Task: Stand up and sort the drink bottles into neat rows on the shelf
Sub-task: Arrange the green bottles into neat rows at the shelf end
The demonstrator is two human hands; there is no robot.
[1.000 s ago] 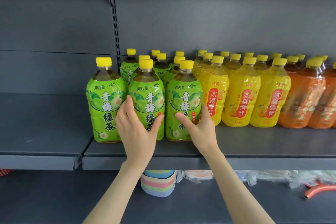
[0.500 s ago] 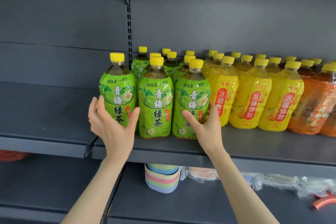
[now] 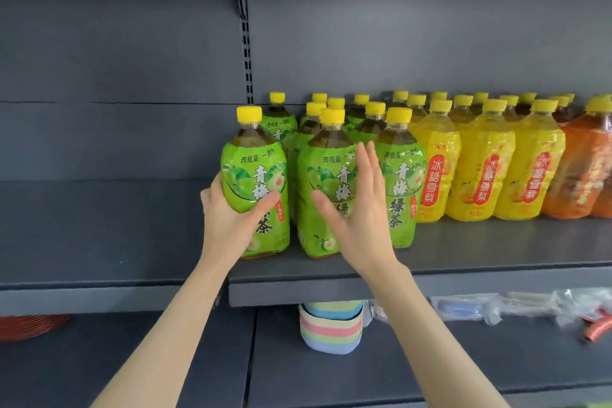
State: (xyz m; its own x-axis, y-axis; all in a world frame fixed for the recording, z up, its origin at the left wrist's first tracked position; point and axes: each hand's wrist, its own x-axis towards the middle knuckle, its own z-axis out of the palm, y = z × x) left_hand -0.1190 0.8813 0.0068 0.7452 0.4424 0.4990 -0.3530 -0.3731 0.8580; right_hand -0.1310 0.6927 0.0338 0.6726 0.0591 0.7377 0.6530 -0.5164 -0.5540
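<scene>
The left hand (image 3: 231,222) wraps the lower body of the left-end green plum tea bottle (image 3: 255,172), thumb across the label and fingers curled behind. That bottle stands at the front left corner of the shelf (image 3: 480,278), at nine o'clock of the green cluster, just beside the board's open end. The right hand (image 3: 362,209) is flat with straight fingers before the middle green bottle (image 3: 326,172); whether it touches, I cannot tell. A nudge toward nine or six o'clock could send the held bottle off. A hard shove toward twelve could knock the crowded rear bottles (image 3: 336,103) askew.
</scene>
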